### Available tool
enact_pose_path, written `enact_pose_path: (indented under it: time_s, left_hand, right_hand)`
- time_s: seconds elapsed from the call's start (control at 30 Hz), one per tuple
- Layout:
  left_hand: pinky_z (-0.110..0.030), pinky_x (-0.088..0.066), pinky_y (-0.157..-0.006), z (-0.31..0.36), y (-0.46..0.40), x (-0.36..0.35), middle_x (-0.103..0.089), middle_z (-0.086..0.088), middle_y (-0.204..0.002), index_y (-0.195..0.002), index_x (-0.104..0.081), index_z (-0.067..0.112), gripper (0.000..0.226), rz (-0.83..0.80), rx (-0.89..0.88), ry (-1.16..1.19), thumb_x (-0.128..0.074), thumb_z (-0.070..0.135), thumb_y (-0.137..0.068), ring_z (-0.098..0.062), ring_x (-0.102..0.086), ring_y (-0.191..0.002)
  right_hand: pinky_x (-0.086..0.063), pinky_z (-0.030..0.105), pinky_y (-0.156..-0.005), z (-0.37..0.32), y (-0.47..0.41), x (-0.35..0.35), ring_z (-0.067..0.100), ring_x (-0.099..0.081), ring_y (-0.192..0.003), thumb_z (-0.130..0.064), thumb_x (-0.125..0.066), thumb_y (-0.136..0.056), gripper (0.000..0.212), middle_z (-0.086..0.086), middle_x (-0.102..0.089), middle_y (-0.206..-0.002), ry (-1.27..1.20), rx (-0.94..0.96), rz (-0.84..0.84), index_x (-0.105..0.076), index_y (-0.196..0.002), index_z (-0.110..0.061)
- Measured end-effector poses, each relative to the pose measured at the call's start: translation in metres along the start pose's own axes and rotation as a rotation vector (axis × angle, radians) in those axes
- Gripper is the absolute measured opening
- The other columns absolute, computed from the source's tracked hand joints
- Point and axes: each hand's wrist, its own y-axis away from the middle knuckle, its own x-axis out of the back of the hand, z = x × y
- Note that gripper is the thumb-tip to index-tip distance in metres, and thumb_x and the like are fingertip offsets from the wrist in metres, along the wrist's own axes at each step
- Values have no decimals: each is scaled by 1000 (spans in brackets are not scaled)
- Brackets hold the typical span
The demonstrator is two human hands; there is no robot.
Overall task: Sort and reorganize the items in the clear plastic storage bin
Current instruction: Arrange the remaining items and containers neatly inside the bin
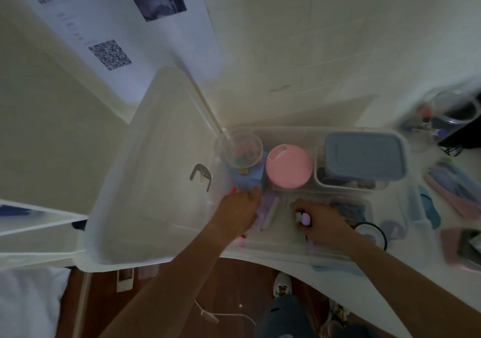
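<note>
The clear plastic storage bin (406,207) sits on a white table, with its lid (145,171) standing open to the left. Inside are a clear cup (242,150) of small coloured bits, a blue box (247,178), a round pink container (290,165) and a blue-lidded food box (364,155). My left hand (239,210) reaches into the bin's left side, fingers curled by the blue box; what it holds is hidden. My right hand (322,223) grips a small lilac object (305,219) low in the bin's front.
A jar and dark items (453,113) stand at the far right. Pink and blue flat pieces (453,191) lie right of the bin. A paper with a QR code (109,53) hangs on the wall. The table's front edge curves just below the bin.
</note>
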Motion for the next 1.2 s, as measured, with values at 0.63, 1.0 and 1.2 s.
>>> enact_pose_path:
  time_s: [0.63,1.0,1.2]
  left_hand:
    - [-32,-53,-71,-15,7,49,-72,-8,-93,-103,-74,16,25,-68,-114,-39,-60,34,-93,-26,-72,-85]
    - [-32,-53,-65,-7,7,38,-70,0,-74,-79,-72,24,4,-58,-61,62,-74,25,-77,-25,-68,-67]
    - [-30,-50,-77,-14,13,68,-73,-1,-99,-101,-73,22,14,-11,14,120,-64,24,-90,-22,-69,-93]
  right_hand:
    - [-41,13,-74,-55,-30,-27,7,-56,-80,-13,-69,-88,17,-12,-59,-83,-267,33,-37,-59,-96,-25]
    - [-38,18,-71,-54,-32,-27,25,-60,-101,-8,-69,-85,43,7,-62,-110,-203,7,-40,-52,-124,-12]
    - [-49,31,-77,-43,-25,-20,24,-64,-88,-9,-72,-76,25,7,-69,-94,-213,19,33,-63,-99,-11]
